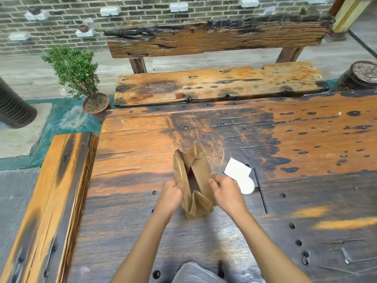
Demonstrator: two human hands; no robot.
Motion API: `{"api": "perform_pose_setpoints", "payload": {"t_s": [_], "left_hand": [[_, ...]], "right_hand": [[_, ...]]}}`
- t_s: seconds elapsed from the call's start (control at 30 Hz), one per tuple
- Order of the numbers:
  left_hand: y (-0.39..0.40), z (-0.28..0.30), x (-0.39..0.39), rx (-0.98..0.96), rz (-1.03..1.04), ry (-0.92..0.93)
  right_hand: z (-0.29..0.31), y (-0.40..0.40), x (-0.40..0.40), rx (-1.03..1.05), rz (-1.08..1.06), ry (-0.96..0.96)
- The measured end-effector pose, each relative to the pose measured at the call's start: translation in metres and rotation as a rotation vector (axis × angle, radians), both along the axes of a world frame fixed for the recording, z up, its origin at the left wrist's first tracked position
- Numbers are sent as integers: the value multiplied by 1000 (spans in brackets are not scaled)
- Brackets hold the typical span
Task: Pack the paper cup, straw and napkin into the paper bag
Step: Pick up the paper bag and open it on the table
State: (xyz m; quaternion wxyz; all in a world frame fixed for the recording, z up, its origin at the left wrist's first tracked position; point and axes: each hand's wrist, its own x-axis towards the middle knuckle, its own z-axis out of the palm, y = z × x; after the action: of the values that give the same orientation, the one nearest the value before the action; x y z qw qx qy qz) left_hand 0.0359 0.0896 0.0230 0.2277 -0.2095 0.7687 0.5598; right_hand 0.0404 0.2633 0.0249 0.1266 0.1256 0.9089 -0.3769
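Observation:
A brown paper bag (196, 176) stands on the wooden table (285, 144), its mouth pulled apart and facing up. My left hand (171, 194) grips the bag's left wall and my right hand (225, 189) grips its right wall. Just right of the bag lies a white napkin (237, 168). A white paper cup (247, 185) lies against the napkin's near edge, partly hidden by my right hand. A thin black straw (260, 190) lies further right, pointing away from me. The bag's string handle (221, 158) loops up behind it.
A wooden bench (214, 84) with a rough backrest stands beyond the table. A potted green shrub (81, 78) sits off the far left corner. A second bench plank (51, 201) runs along the left. A dark round jar (359, 76) is at the far right.

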Motion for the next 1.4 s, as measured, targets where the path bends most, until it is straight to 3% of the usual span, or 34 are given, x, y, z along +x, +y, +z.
{"api": "perform_pose_setpoints", "payload": {"t_s": [0.23, 0.47, 0.53, 0.67, 0.8, 0.87, 0.97, 1.2, 1.4], "left_hand": [[-38, 6, -7, -175, -7, 44], [-45, 2, -15, -124, -9, 178], [-47, 7, -16, -198, -112, 364], [-60, 18, -28, -415, -524, 677], [-70, 26, -42, -577, -834, 748], [-75, 27, -49, -567, -917, 730], [-76, 29, -62, -486, -926, 726], [-42, 35, -85, -776, -934, 862], [-24, 34, -98, -815, -951, 900]], "right_hand": [[8, 22, 1, 118, -173, 101], [8, 23, 6, 69, -124, 90], [10, 23, 5, 60, -91, 85], [15, 27, 1, 83, -53, 87], [21, 31, -3, 107, -44, 86], [22, 32, -5, 121, -37, 88], [22, 34, -8, 138, -23, 84], [23, 33, -15, 151, 62, 98], [18, 40, -20, 144, 92, 96]]}}
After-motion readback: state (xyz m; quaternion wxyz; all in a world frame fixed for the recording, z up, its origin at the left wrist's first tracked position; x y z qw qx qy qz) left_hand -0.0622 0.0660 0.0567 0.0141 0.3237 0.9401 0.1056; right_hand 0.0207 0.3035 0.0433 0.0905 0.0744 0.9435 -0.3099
